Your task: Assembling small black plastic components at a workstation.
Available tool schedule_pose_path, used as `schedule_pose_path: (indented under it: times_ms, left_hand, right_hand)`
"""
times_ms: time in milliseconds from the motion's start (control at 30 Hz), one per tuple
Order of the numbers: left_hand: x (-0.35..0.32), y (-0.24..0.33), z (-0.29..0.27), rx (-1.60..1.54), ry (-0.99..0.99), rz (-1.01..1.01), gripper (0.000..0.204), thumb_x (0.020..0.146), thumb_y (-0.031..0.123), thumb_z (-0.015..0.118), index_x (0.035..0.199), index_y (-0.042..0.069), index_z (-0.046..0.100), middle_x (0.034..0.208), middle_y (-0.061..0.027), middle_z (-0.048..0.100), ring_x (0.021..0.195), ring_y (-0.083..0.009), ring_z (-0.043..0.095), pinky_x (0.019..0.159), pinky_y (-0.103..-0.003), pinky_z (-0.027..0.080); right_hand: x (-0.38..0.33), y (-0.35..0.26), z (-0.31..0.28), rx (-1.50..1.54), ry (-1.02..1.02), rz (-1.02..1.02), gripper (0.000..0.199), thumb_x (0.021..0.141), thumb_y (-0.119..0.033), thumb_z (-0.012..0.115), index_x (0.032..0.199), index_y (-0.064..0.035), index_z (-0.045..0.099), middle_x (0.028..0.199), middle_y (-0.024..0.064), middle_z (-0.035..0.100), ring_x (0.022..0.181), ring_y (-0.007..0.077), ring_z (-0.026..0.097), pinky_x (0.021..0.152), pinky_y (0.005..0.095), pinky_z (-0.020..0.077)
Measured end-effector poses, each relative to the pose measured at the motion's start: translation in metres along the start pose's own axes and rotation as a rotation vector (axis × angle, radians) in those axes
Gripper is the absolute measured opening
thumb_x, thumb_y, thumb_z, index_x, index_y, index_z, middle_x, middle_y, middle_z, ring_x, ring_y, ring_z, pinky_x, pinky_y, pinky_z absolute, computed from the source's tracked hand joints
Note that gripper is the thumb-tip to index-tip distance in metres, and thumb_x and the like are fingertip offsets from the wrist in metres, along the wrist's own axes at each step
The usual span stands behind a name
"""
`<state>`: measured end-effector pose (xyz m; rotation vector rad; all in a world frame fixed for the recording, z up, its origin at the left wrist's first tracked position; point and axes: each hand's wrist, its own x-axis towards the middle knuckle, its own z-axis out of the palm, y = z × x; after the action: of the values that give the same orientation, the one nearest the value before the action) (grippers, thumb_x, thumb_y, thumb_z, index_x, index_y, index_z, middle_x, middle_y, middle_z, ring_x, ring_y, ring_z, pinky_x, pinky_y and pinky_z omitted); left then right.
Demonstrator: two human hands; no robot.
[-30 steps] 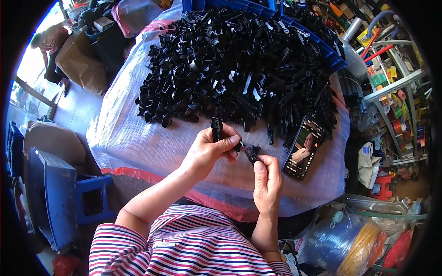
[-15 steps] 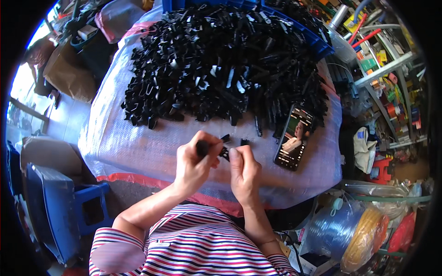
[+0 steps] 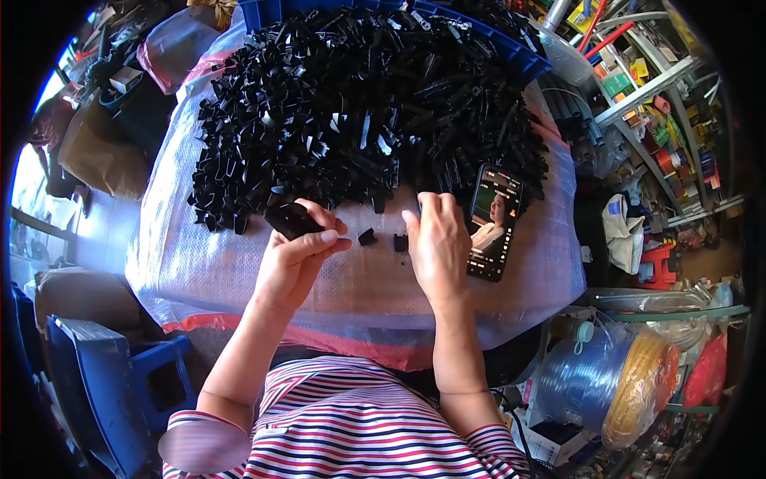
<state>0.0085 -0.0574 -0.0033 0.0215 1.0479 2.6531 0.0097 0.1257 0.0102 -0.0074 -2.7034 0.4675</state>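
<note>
Head view looks down on a bench (image 3: 207,271) covered with white woven sacking. The left hand (image 3: 291,259) has its fingers pressed around a black plastic part (image 3: 291,217), thumb laid across the top. The right hand (image 3: 437,243) rests just beside it to the right, fingers curled downward at the near edge of a large pile of black parts (image 3: 359,112); whether they pinch anything cannot be told. Two small black pieces (image 3: 383,238) lie on the sacking between the hands. A phone (image 3: 495,219) with a lit screen lies right of the right hand. A blue stool (image 3: 120,375) stands near left.
</note>
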Motion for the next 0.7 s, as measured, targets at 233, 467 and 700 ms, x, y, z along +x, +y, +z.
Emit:
schedule_pose_path:
  times_ms: [233, 467, 700]
  left_hand:
    - [0.014, -0.004, 0.019, 1.175, -0.001, 0.273, 0.012, 0.07, 0.004, 0.066, 0.082, 0.005, 0.063, 0.074, -0.0091, 0.06, 0.069, -0.0197, 0.055, 0.068, -0.028, 0.045]
    - [0.014, -0.017, 0.012, 1.727, -0.072, 0.532, 0.031, 0.058, 0.001, 0.065, 0.088, 0.007, 0.062, 0.086, -0.0075, 0.053, 0.086, -0.0281, 0.052, 0.073, -0.036, 0.045]
    - [0.015, -0.012, 0.015, 1.467, -0.164, 0.483, 0.019, 0.068, -0.005, 0.058, 0.085, 0.004, 0.058, 0.077, -0.0084, 0.059, 0.068, -0.0262, 0.06, 0.062, -0.031, 0.048]
  right_hand:
    - [-0.001, 0.004, 0.013, 0.155, -0.046, 0.012, 0.023, 0.075, -0.001, 0.061, 0.094, -0.0025, 0.048, 0.091, 0.0166, 0.05, 0.081, 0.035, 0.055, 0.069, 0.0409, 0.0464]
    - [-0.014, 0.004, -0.009, 0.72, -0.053, 0.154, 0.046, 0.074, 0.007, 0.059, 0.117, -0.0027, 0.045, 0.088, 0.006, 0.052, 0.067, 0.0087, 0.053, 0.056, 0.0239, 0.046]
    - [-0.04, -0.008, -0.01, 1.482, -0.06, 0.313, 0.021, 0.081, -0.004, 0.062, 0.096, -0.001, 0.048, 0.097, 0.0076, 0.052, 0.069, 0.012, 0.056, 0.064, 0.0249, 0.0497]
